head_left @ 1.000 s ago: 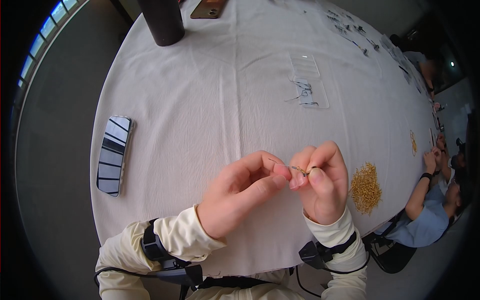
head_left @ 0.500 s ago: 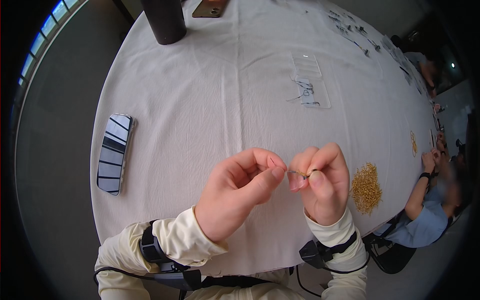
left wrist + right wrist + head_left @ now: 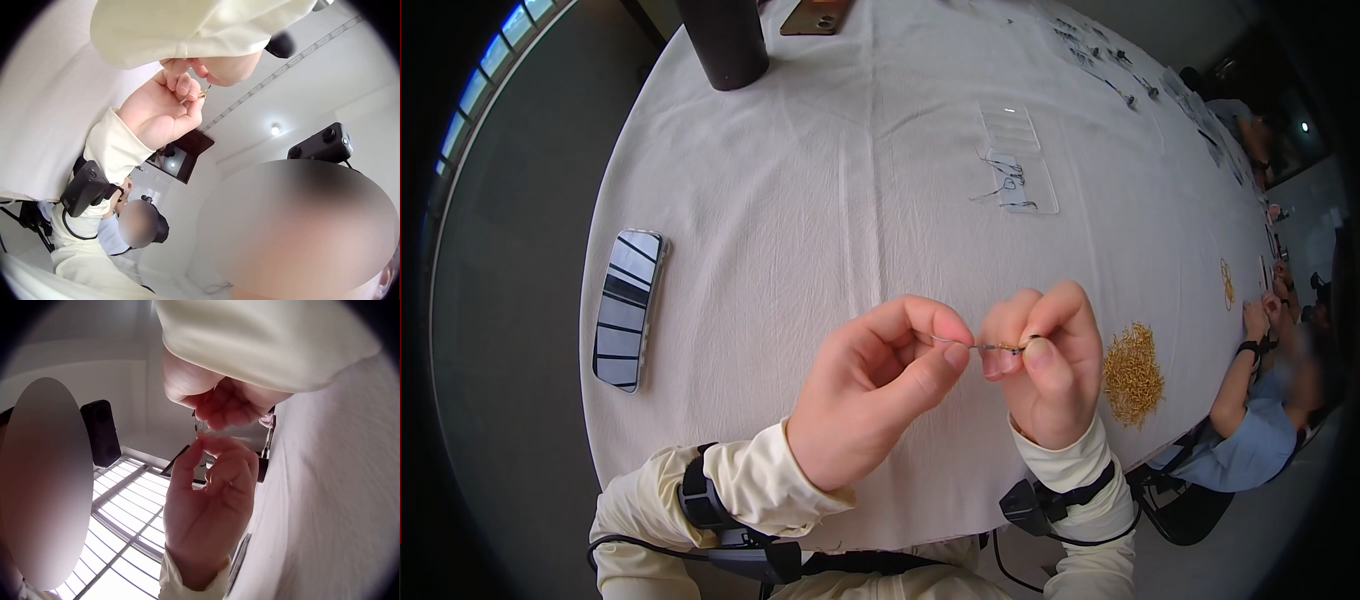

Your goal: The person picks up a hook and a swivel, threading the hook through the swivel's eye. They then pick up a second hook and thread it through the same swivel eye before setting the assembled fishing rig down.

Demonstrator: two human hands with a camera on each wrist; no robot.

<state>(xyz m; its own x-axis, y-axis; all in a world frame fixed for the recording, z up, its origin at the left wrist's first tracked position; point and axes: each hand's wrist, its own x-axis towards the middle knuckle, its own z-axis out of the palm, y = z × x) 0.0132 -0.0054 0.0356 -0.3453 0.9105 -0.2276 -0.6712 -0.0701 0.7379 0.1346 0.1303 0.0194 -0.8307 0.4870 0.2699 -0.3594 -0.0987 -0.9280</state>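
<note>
In the head view, my left hand (image 3: 870,390) pinches a thin grey wire-like line (image 3: 987,347) between thumb and index finger, and its loose tail shows above the thumb. My right hand (image 3: 1055,375) pinches the other end, where a small gold piece (image 3: 1007,348) and dark metal bits sit at the fingertips. The line runs nearly straight across the short gap between the hands. From the left wrist, the gold piece (image 3: 202,95) shows at the right hand's fingertips. The right wrist view has the left hand (image 3: 209,506) with thumb and index fingertip together.
Right of my right hand lies a pile of small gold pieces (image 3: 1133,375). Further off is a clear plastic case (image 3: 1048,185) with several dark, thin wire pieces (image 3: 1010,175). A phone (image 3: 628,310) lies at left, a dark cup (image 3: 725,45) beyond. Another person (image 3: 1250,400) sits at right.
My left thumb and index finger have closed together on the line, and it has straightened between the hands. The line's tail now lies lower over the left thumb. The right hand has barely moved.
</note>
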